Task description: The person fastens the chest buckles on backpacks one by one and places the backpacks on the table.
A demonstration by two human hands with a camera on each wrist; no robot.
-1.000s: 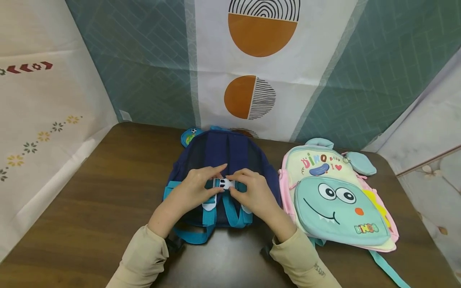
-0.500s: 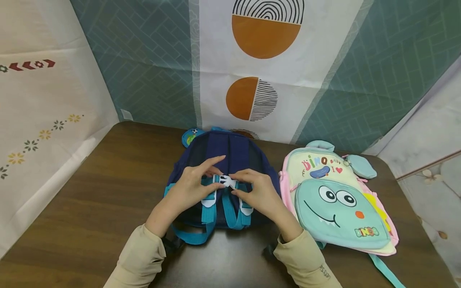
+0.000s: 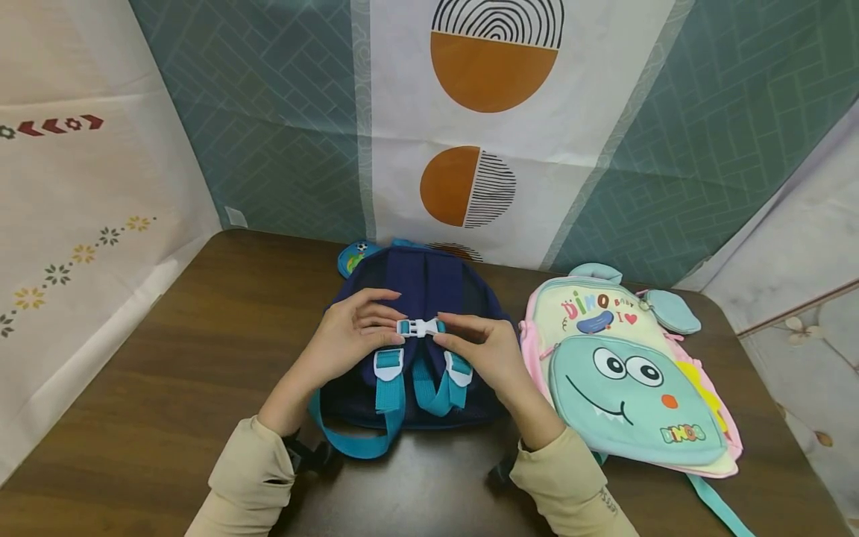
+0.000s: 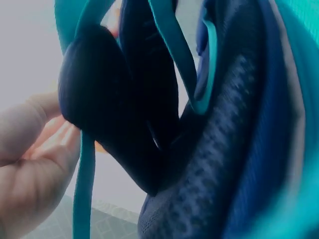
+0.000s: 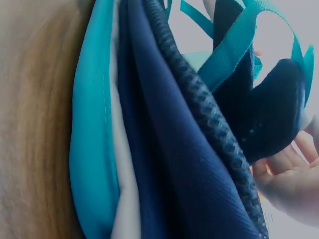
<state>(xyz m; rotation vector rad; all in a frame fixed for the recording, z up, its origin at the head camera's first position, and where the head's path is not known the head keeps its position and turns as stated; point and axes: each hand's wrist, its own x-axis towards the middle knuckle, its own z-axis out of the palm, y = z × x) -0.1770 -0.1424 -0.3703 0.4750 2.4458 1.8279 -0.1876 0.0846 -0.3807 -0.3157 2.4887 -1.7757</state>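
Leftward goes the left hand (image 3: 345, 335) since half a second ago, and the white buckle (image 3: 420, 328) has swung from a slant to level! Far left, a pale cloth (image 3: 101, 179) with flower motifs meets the brown table (image 3: 168, 373). Now that left hand: thumb and fingers close together, pinching the buckle's left end. Behind it, a round blue tag (image 3: 358, 257) sits at the upper left of the navy backpack (image 3: 409, 276), and a teal strap loop (image 3: 365, 446) curves out below. Centre of the table, the backpack faces the person straps first, buckle bridging across them, white adjusters (image 3: 388, 364) hanging below. Next, the right hand (image 3: 493, 350), thumb and finger gripping the buckle's right end. Just beside, on the right, a mint-and-cream dinosaur backpack (image 3: 631, 388), one strap (image 3: 721, 503) trailing from its lower edge.
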